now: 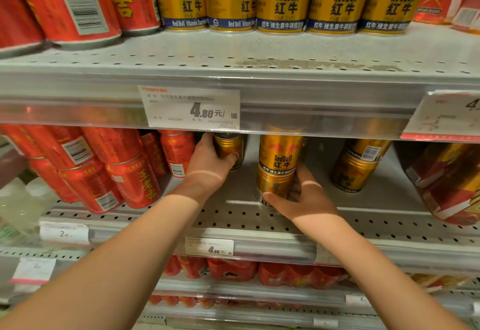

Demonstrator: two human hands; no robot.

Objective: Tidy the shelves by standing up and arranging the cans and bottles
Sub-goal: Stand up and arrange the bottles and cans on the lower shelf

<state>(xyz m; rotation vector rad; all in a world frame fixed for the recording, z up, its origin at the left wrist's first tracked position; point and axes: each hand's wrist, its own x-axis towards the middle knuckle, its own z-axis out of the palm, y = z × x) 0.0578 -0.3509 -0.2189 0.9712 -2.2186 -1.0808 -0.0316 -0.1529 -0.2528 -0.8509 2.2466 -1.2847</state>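
Arranging gold cans on the middle shelf seems the step in hand: just right of the red cans, the left hand wraps a rear can near the back edge, and the right hand clasps the lower can of a stack mid-shelf. Next likely comes aligning them, though the right-hand stack limits room.

Both bare forearms reach up and forward from the bottom corners, drawing closer toward the middle. The left hand is further in, its back toward the camera, thumb across the front of a gold can and fingers curled behind it. The right hand sits nearer and lower, thumb pointing left along the base of the lower stacked can, fingers curled round its right side. The two hands do not touch.
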